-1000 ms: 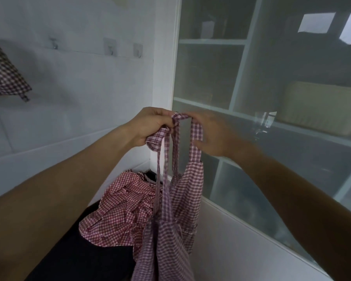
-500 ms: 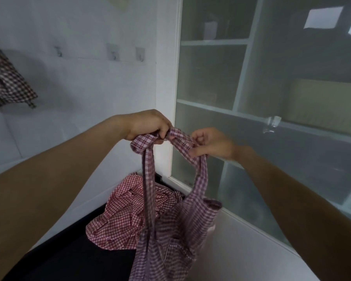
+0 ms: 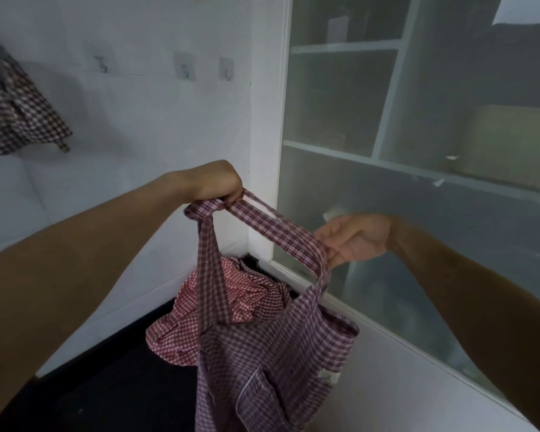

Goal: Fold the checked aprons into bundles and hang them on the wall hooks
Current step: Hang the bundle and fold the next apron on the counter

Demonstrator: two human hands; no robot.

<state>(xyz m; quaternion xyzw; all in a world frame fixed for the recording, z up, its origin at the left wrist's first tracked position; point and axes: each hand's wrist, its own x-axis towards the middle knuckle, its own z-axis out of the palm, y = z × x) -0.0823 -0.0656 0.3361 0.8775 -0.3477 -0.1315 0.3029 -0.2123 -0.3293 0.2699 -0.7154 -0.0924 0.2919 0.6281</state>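
A purple checked apron [image 3: 272, 363] hangs in the air by its neck strap [image 3: 272, 222]. My left hand [image 3: 212, 183] grips the top of the strap in a fist. My right hand [image 3: 353, 238], lower and to the right, pinches the strap's other end near the bib, stretching it taut. A red checked apron [image 3: 181, 325] lies crumpled on the dark surface in the corner below. Another dark checked apron [image 3: 16, 113] hangs on the wall at far left. Three bare hooks [image 3: 184, 68] line the white wall above my left hand.
A frosted glass cabinet [image 3: 418, 120] with white shelves fills the right side, its white frame [image 3: 262, 151] meeting the wall in the corner. The dark counter [image 3: 106, 385] runs along the bottom left.
My hands have drawn apart. The right hand slid down and to the right along the strap, pulling it straight, while the left kept its grip at the top.
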